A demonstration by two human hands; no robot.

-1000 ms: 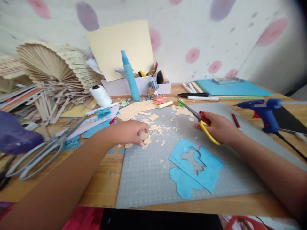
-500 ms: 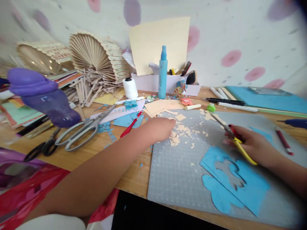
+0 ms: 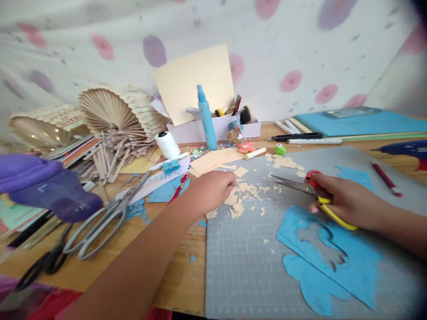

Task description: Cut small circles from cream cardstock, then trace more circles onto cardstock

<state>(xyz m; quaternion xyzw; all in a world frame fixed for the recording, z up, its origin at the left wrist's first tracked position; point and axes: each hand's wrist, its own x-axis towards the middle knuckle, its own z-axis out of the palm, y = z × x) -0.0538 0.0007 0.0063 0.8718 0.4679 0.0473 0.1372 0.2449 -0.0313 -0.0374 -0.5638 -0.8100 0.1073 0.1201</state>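
My left hand (image 3: 210,192) rests curled at the left edge of the grey cutting mat (image 3: 247,266), its fingertips down among a pile of cream paper scraps (image 3: 238,205); whether it pinches any I cannot make out. My right hand (image 3: 347,202) grips red-and-yellow scissors (image 3: 305,189) whose blades point left over the mat, nearly closed. Just below that hand lies blue paper (image 3: 333,251) with a flower shape cut out of it, and a blue cut-out piece beside it.
Large grey scissors (image 3: 106,220) and black scissors (image 3: 40,264) lie left on the wooden table. A purple glue gun (image 3: 50,189), folded paper fans (image 3: 113,111), white thread spool (image 3: 167,144), blue glue bottle (image 3: 205,118), white box, pens and a blue glue gun (image 3: 405,149) crowd the back.
The view has swung back to the right. My left hand stays on the cream scraps. My right hand has turned the scissors so the blades point more to the left.
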